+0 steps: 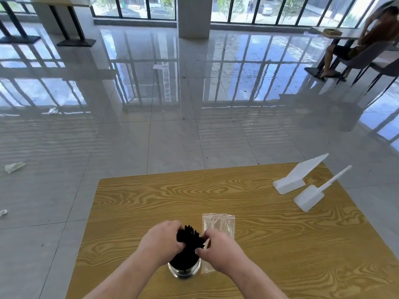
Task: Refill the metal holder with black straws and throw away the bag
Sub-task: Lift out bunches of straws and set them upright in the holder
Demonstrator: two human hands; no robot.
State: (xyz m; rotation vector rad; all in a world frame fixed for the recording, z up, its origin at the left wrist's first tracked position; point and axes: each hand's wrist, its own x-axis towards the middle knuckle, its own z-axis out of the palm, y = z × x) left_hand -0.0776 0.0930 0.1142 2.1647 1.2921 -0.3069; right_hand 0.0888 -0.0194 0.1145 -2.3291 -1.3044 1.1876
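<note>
Two grips are clamped on one bundle of black straws (190, 238): the left hand (162, 238) is wrapped round it from the left, the right hand (218, 247) from the right. The straws are stood upright in the metal holder (184, 270), set near the front edge of the wooden counter (151, 201). The clear bag (219, 223) is laid flat just right of the holder, partly hidden under the right hand. Two white plastic stands (289, 182) are seen at the far right corner.
</note>
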